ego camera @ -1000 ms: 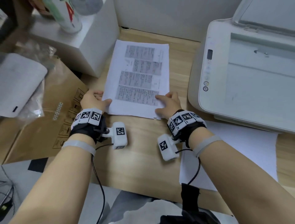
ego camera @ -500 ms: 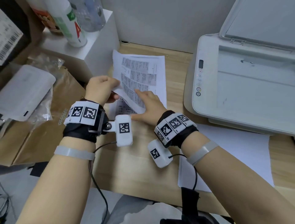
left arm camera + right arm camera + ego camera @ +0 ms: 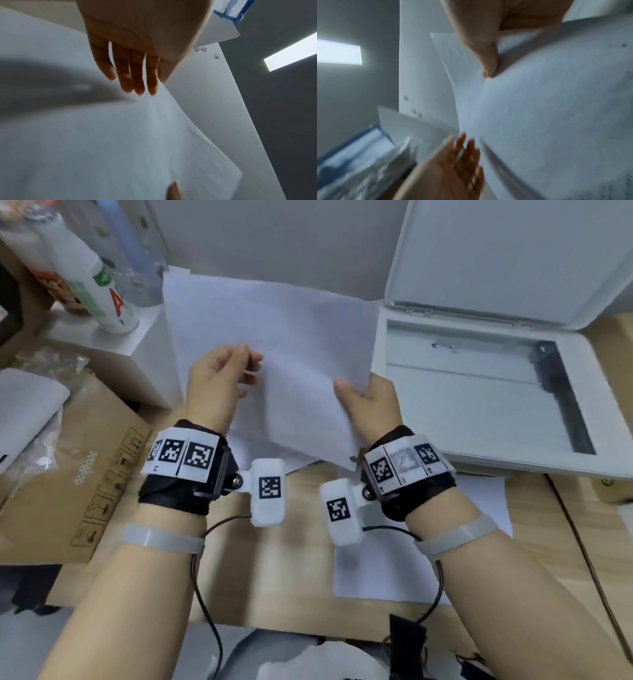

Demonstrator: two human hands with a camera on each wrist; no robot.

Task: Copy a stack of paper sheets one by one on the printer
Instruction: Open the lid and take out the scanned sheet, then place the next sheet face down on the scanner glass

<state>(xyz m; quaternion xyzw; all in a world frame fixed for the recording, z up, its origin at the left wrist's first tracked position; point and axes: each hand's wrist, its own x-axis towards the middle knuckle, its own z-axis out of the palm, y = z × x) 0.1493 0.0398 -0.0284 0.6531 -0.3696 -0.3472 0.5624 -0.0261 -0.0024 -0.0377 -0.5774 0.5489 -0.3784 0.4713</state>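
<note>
One paper sheet point(image 3: 274, 337) raised beside the open printer point(image 3: 479, 392); right hand point(image 3: 371, 402) grip pinches its edge, left hand point(image 3: 215, 385) fingers extended, loose.

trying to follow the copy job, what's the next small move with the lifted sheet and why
Probably carry the sheet rightward and lay it on the scanner glass: the right hand pinches its edge, the left hand looks open, and the printer lid stands raised.

left hand point(image 3: 219, 385): raised, fingers straight | right hand point(image 3: 371, 402): raised, thumb pinching
</note>
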